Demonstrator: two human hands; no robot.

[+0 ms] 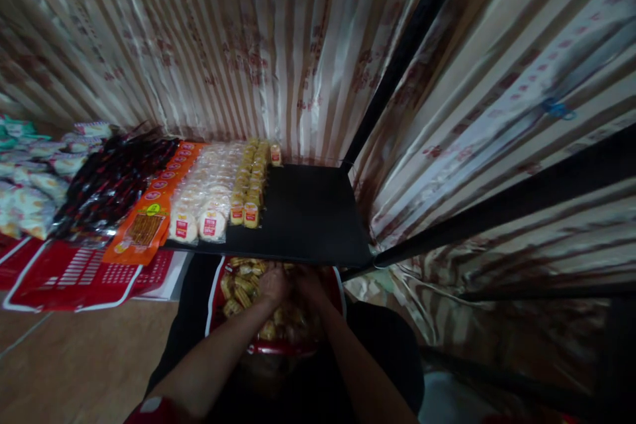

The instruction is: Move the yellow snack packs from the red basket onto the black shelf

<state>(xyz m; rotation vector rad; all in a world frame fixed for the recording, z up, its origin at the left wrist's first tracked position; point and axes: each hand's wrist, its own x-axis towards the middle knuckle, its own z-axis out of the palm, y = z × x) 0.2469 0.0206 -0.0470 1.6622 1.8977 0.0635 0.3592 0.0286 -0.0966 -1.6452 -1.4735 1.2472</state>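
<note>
A red basket (pixel 251 348) with a white handle sits between my legs, filled with small yellow-brown wrapped snacks (pixel 243 291). My left hand (pixel 273 283) reaches down among these snacks near the basket's far side. Beside it my right hand (pixel 311 285) is also inside the basket, in deep shadow. The fingers of both hands are too dark and hidden to tell what they hold. On the black shelf (pixel 313 212) just beyond, rows of yellow packaged snacks (pixel 251 179) stand in two columns, with one more small packet (pixel 276 154) at the back right.
Left of the yellow snacks lie white round rice crackers (pixel 211 192), orange packets (pixel 149 225), dark shiny packets (pixel 114 185) and pale packets (pixel 32 205). Another red basket (pixel 74 278) stands below them. Black shelf posts (pixel 397 73) and a striped curtain (pixel 238 46) bound the shelf.
</note>
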